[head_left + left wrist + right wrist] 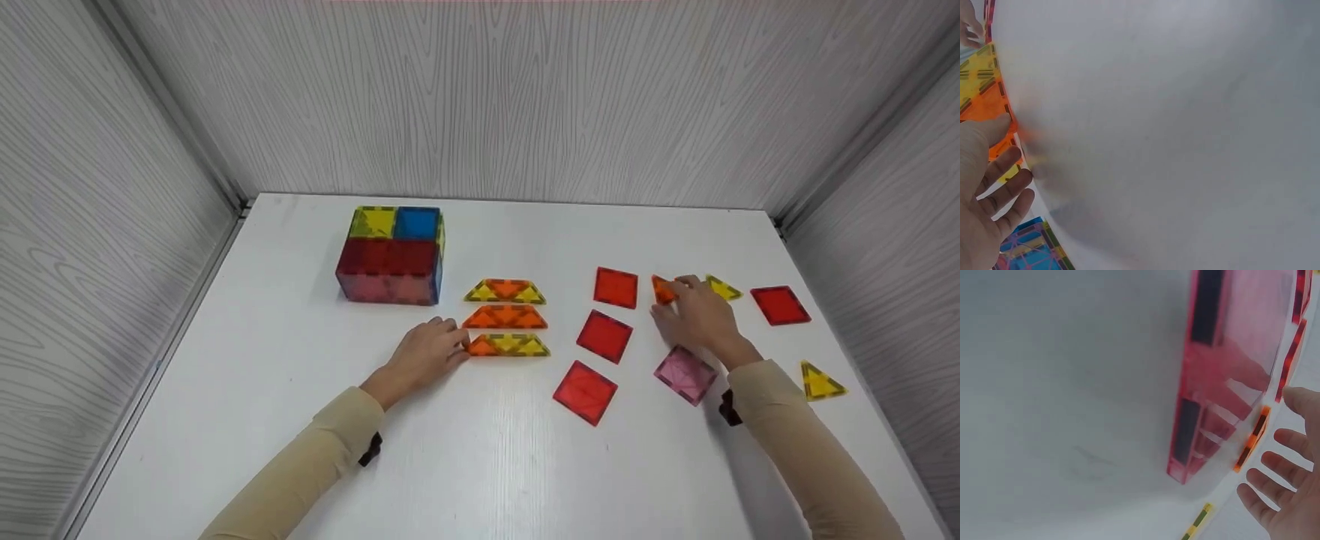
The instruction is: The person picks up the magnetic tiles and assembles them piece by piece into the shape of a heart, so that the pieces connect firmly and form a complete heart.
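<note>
My left hand [429, 351] is at the left end of the nearest of three tile strips, its fingertips right at the orange triangle tile [482, 346]. In the left wrist view, the thumb overlaps orange tile, and the other fingers extend loosely. The middle strip [505, 316] is orange; the far strip [505, 291] mixes yellow and orange. My right hand [703, 315] reaches over another orange triangle tile [661, 289], partly hidden by the fingers. The right wrist view shows its fingers spread, close to that orange tile [1252, 439]. A yellow triangle tile [723, 288] lies just beyond this hand.
A box of coloured tiles [388, 271] stands at the back left. Red square tiles [616, 288] lie between the strips and my right hand, with another red square [780, 305] farther right. A pink square [685, 374] and a yellow triangle [821, 382] are near the right forearm.
</note>
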`<move>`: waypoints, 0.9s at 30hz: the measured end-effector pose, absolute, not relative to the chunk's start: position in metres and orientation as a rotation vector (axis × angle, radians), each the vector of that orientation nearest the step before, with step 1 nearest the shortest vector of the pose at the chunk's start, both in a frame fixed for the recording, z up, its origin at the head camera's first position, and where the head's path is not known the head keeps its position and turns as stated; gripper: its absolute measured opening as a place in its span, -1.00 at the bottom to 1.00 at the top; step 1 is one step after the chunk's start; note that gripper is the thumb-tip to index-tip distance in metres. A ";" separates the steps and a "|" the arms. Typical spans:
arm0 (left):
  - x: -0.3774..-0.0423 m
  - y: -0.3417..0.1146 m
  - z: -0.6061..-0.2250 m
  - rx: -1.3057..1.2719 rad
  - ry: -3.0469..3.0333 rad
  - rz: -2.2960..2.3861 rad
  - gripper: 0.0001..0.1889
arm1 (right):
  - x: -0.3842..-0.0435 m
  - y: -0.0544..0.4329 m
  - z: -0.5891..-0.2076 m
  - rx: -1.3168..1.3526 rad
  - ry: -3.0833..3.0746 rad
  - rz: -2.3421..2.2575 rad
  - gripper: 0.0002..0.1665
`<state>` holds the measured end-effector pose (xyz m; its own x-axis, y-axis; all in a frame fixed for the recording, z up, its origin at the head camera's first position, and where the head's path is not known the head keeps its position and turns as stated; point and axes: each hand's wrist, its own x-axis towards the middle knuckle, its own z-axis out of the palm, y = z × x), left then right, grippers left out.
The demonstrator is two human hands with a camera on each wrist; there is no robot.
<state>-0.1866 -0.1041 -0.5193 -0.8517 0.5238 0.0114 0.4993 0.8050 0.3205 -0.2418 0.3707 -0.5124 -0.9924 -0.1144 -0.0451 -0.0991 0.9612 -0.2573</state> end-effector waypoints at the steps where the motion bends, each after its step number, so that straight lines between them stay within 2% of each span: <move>1: -0.187 -0.104 -0.519 0.827 2.909 0.490 -0.82 | -0.244 0.371 -0.512 -0.131 3.035 -0.413 -0.26; 5: -0.187 -0.104 -0.520 0.835 2.905 0.488 -0.82 | -0.251 0.372 -0.512 -0.041 2.966 -0.466 -0.21; 15: -0.188 -0.103 -0.522 0.874 2.932 0.495 -0.83 | -0.249 0.373 -0.510 -0.038 2.984 -0.472 -0.27; 21: -0.190 -0.105 -0.524 0.922 2.954 0.469 -0.83 | -0.220 0.368 -0.505 -0.119 3.073 -0.557 -0.28; 27: -0.191 -0.105 -0.524 0.916 2.944 0.453 -0.82 | -0.178 0.340 -0.497 -0.285 3.115 -0.620 -0.35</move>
<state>-0.1908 -0.1052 -0.5237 -0.8268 0.5592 0.0615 0.5518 0.7849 0.2817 -0.1781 0.3403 -0.4969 -0.9829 -0.1653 0.0806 -0.1836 0.9085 -0.3755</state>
